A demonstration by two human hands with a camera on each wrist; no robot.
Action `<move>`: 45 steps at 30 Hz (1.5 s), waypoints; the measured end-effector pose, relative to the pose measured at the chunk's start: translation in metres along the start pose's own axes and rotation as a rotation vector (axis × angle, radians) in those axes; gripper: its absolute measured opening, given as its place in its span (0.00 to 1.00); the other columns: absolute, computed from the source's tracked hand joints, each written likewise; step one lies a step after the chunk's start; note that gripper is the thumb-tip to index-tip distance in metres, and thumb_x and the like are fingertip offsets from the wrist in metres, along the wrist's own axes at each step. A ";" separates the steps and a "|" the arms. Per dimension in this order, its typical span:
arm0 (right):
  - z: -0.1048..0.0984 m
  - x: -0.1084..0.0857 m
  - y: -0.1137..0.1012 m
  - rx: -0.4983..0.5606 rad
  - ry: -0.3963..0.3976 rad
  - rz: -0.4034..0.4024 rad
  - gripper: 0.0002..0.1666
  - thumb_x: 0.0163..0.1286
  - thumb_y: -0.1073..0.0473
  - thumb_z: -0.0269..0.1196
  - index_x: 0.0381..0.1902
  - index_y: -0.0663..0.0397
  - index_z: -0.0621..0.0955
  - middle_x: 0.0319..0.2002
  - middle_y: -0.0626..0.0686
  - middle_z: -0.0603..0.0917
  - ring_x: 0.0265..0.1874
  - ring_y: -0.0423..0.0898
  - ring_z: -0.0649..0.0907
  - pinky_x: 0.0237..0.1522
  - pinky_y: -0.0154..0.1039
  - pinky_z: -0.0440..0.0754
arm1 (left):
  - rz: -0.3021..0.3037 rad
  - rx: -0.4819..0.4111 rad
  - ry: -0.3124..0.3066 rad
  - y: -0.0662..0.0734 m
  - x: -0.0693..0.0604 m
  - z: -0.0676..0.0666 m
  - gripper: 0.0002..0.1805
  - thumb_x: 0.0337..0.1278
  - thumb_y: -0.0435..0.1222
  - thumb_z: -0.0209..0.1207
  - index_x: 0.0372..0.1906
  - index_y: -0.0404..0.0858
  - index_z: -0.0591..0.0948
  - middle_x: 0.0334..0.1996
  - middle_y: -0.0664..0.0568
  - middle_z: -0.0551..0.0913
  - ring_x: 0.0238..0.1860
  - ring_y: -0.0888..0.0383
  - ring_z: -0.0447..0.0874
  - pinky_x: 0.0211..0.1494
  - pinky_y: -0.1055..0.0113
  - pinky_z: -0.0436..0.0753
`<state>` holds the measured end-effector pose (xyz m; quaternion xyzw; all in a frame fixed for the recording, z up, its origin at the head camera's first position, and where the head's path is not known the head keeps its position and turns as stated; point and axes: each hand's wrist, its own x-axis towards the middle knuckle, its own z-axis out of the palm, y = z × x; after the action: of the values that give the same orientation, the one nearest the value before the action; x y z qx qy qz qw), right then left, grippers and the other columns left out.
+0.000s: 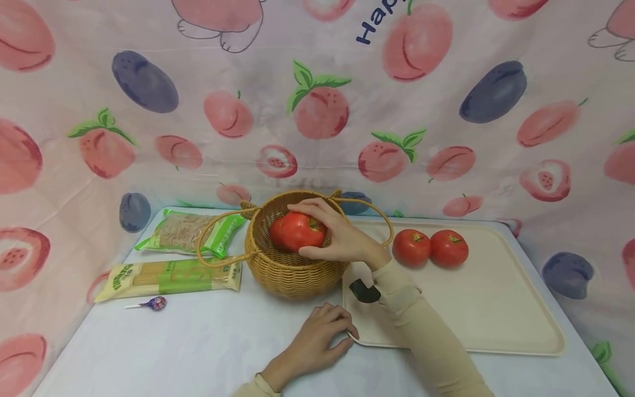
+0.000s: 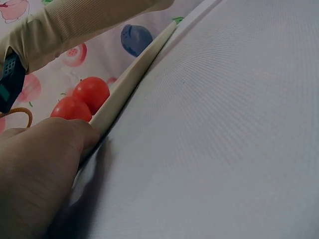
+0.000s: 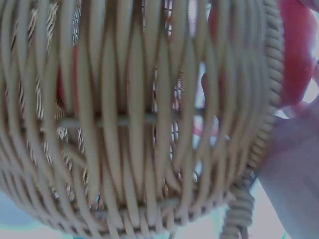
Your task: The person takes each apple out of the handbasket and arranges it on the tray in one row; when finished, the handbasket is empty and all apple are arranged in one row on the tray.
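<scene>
In the head view the right hand (image 1: 333,231) grips a red tomato (image 1: 300,231) at the mouth of the wicker basket (image 1: 292,278), thumb below and fingers over the top. Another tomato (image 1: 275,231) shows behind it inside the basket. The right wrist view has the basket's woven side (image 3: 134,109) up close, with the held tomato (image 3: 296,52) and part of the right hand (image 3: 294,164) at the right edge. The left hand (image 1: 319,337), fingers bent loosely, rests at the near left corner of the cream tray (image 1: 476,309); in the left wrist view this hand (image 2: 40,169) touches the tray's rim (image 2: 132,82).
Two tomatoes (image 1: 411,247) (image 1: 448,248) sit side by side on the tray's back left part. Left of the basket lie a green-edged packet (image 1: 181,232), a noodle packet (image 1: 173,277) and a lollipop (image 1: 157,303). The basket's two handles (image 1: 210,263) (image 1: 379,209) stick out sideways.
</scene>
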<state>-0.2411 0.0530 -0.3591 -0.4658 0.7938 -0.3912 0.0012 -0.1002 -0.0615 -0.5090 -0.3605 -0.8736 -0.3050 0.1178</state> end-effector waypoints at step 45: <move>-0.049 -0.113 -0.006 0.071 0.398 0.324 0.45 0.52 0.65 0.71 0.67 0.48 0.64 0.64 0.52 0.68 0.60 0.48 0.69 0.55 0.55 0.72 | -0.013 -0.022 -0.003 -0.002 0.000 0.002 0.05 0.57 0.42 0.60 0.37 0.57 0.81 0.41 0.66 0.76 0.46 0.67 0.69 0.53 0.67 0.69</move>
<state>-0.1907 0.1649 -0.3624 -0.2463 0.8283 -0.4975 -0.0761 -0.1010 -0.0612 -0.5117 -0.3563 -0.8727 -0.3149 0.1107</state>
